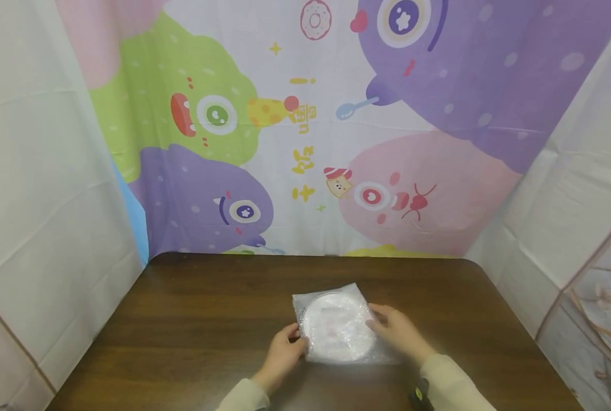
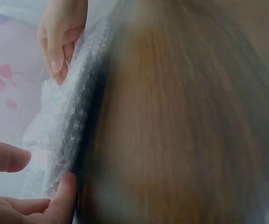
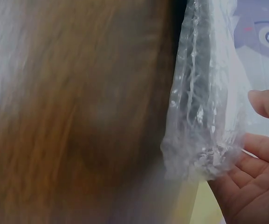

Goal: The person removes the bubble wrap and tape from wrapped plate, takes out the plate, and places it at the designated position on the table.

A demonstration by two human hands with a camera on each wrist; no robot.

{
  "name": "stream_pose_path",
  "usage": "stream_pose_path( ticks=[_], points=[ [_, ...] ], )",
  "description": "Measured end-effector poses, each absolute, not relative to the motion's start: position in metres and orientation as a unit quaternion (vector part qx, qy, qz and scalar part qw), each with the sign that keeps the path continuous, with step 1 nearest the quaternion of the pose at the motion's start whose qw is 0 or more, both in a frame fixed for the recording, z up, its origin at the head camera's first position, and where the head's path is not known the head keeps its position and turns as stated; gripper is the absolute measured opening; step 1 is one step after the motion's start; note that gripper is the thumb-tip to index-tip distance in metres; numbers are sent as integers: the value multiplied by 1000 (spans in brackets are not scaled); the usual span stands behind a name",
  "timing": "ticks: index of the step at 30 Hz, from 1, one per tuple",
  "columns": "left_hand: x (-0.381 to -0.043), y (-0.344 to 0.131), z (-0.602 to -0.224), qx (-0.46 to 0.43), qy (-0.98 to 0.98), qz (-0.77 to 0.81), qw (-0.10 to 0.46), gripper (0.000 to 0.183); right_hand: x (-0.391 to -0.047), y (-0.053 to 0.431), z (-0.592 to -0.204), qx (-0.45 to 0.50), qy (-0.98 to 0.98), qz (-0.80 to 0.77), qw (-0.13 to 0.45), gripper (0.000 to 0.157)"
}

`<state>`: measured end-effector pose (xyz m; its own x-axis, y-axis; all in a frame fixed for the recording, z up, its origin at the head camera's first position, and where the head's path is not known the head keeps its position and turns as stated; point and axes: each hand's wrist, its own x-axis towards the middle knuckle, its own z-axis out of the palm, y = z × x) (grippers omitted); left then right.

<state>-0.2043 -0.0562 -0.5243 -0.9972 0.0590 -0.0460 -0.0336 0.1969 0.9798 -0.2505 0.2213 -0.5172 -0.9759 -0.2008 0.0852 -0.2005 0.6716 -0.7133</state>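
Note:
A flat bubble-wrap package (image 1: 338, 328) lies tilted between my two hands over the table; through the clear wrap a round white thing shows, with faint marks on its face. At its lower left edge my left hand (image 1: 283, 353) holds it, thumb in front and fingers at the side. My right hand (image 1: 401, 335) grips the right edge, fingers reaching behind the wrap in the right wrist view. Seen edge-on in the left wrist view, the bubble wrap (image 2: 80, 88) is thin, with loose crumpled film on the far side.
The dark wood table (image 1: 207, 319) has rounded far corners. Behind it hangs a curtain (image 1: 305, 228) printed with cartoon monsters, and pale hangings (image 1: 43, 171) flank both sides. A small black thing (image 1: 419, 395) with a yellow-green mark sits by the right sleeve (image 1: 451, 382).

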Motion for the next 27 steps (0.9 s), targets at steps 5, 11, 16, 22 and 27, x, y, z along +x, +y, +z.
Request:
stream_pose_path(
  ticks=[5, 11, 16, 22, 27],
  points=[
    [-203, -67, -524, -2, 780, 625, 35, 53, -248, 212, -518, -117, 908, -402, 13, 48],
    [-202, -78, -524, -6, 801, 599, 8, 52, -246, 204, -518, -145, 901, -409, 25, 50],
    [-202, -85, -528, -13, 821, 570, -13, 48, -245, 199, -518, -168, 898, -405, 31, 51],
    [-201, -91, -530, -27, 829, 559, -12, 46, -244, 195, -520, -174, 901, -397, 28, 50],
    [-199, -94, -530, -31, 832, 554, -11, 45, -243, 194, -521, -186, 898, -397, 24, 50]
  ],
)
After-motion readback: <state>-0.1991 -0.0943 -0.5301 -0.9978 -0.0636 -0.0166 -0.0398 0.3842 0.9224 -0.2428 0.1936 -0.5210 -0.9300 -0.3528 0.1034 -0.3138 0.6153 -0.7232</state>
